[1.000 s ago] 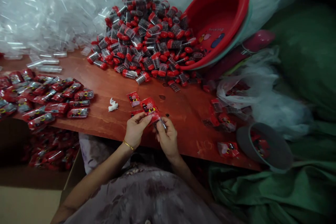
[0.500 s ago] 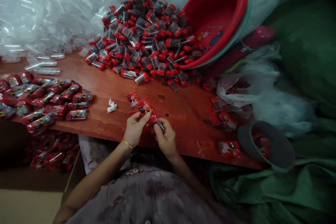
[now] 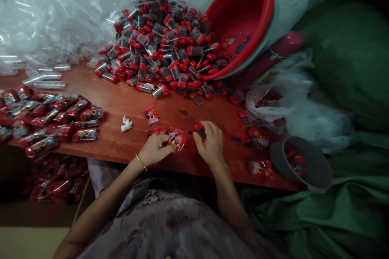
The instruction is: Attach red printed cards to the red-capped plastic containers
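My left hand (image 3: 155,148), with a gold bangle at the wrist, is closed on a red printed packet (image 3: 178,139) low over the table's front part. Beneath and beside its fingers lies more red printed material, partly hidden. My right hand (image 3: 210,142) is apart from it, to the right, its fingers curled round a small dark piece with a red end (image 3: 200,129). The palm side of that hand is hidden. Farther back on the wood, a flat red printed card (image 3: 151,115) lies by itself.
Behind stands a heap of red-capped clear tubes (image 3: 164,48) spilling from a tilted red basin (image 3: 261,4). Filled red packets (image 3: 60,129) lie at left, near a crumpled white scrap (image 3: 126,124). Clear tubes (image 3: 50,85) lie behind them. A grey bowl (image 3: 278,156) stands right.
My hands have moved apart. The right hand has gone right with the small dark piece, while the left keeps the red packet, now lower and closer to the table. The view has shifted slightly.
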Tool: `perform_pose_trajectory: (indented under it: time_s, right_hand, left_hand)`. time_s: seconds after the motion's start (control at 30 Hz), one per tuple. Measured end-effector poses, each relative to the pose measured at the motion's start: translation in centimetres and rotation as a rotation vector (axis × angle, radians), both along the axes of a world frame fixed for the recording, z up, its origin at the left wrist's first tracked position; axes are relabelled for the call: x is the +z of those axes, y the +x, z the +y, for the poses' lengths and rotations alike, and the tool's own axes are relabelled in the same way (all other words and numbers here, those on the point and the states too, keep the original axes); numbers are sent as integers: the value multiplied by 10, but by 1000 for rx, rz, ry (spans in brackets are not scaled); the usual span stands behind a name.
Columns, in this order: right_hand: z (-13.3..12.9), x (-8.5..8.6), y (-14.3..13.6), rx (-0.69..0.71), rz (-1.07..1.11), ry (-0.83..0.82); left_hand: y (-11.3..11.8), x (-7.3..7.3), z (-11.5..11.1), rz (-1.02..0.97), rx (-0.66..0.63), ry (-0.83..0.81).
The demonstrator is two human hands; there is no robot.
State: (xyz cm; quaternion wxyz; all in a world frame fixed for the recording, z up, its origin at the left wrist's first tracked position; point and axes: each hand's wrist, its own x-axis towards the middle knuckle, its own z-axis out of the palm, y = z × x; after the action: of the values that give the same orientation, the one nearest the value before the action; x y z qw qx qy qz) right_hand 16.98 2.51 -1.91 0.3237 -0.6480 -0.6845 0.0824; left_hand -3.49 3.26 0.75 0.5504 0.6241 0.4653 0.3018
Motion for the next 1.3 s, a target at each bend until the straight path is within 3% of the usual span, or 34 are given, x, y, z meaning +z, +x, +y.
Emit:
perform_pose_trajectory:
  time_s: [0.1, 0.17, 0.3, 0.43, 0.57, 0.63, 0.77, 0.87, 1.0, 1.1, 1.3]
  right_hand:
    - [-10, 17, -16, 391, 239, -112]
    - [-17, 20, -26, 476, 345, -199]
    - [-25, 10, -41, 274, 584, -240]
    - [-30, -3, -56, 67, 662, -122]
    - [-28, -7, -61, 94, 599, -88]
    - [-22, -3, -52, 157, 538, -83]
    - [7, 10, -8, 312, 95, 11]
    - [29, 18, 29, 410, -244, -134]
    - [37, 19, 52, 514, -412, -272]
    - [30, 11, 55, 454, -427, -256]
    - [15, -14, 64, 158, -327, -212]
  left_hand:
    - [-4, 6, -1, 197, -172, 125]
    - [-10, 8, 0, 227, -182, 152]
    - [-16, 5, -1, 8, 50, -12]
    - [-2, -7, -14, -321, 264, -234]
    - [14, -14, -24, -472, 535, -359]
    - [15, -14, -23, -542, 608, -484]
    - [6, -9, -16, -582, 613, -596]
    - [1, -6, -12, -604, 556, -629]
    - [-3, -5, -11, -654, 466, -702]
    - [-6, -6, -11, -691, 428, -730]
    - [-14, -7, -12, -707, 389, -723]
